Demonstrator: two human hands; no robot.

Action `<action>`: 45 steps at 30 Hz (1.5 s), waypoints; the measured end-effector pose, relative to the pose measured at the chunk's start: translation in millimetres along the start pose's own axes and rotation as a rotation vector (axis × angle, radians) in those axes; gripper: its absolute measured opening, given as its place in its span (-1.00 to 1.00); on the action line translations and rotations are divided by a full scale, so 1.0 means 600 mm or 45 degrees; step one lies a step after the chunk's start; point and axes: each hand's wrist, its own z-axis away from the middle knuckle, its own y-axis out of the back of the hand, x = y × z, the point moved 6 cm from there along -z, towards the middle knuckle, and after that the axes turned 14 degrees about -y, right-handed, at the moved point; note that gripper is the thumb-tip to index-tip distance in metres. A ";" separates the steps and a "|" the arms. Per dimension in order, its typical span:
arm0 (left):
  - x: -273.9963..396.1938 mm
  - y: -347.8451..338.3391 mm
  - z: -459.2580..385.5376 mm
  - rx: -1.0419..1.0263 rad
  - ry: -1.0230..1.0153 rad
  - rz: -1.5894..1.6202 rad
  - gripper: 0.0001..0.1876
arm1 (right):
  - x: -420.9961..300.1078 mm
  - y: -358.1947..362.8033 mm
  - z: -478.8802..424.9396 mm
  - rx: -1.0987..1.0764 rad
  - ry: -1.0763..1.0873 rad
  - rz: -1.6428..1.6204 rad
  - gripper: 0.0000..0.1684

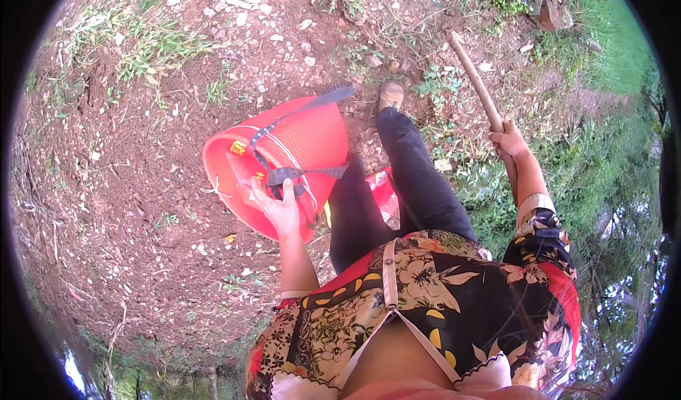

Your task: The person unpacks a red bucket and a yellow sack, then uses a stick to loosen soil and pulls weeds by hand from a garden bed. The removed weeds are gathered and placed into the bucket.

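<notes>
A red woven basket with dark straps lies tilted at my left side, its open mouth towards the left. My left hand grips its near rim, with the thumb by a dark strap and fingers at the mouth. A pale cord is tied through the far rim. In my right hand, off to the right, is a long wooden handle that slants away up the view. Its upper end meets the ground, and I cannot tell whether a tool head is there.
Reddish soil with small stones spreads on the left. Behind my legs a red and white printed bag partly shows. Weeds and grass grow on the right, and a reddish rock stands at the upper right.
</notes>
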 end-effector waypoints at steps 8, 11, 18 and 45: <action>0.040 -0.030 -0.018 -0.189 0.037 -0.962 -0.35 | 0.062 0.078 0.022 -0.495 -0.072 -0.704 -0.62; 0.064 0.002 -0.037 -0.234 0.353 -1.099 -0.39 | 0.070 0.125 0.011 -0.550 -0.061 -0.842 -0.58; 0.039 -0.007 -0.071 -0.457 0.696 -1.267 -0.41 | 0.077 0.197 -0.063 -0.422 0.072 -1.219 -0.54; 0.278 -0.602 -0.276 -1.199 -0.849 -0.503 -0.45 | -0.041 -0.189 -0.560 -0.103 -0.576 0.124 -0.38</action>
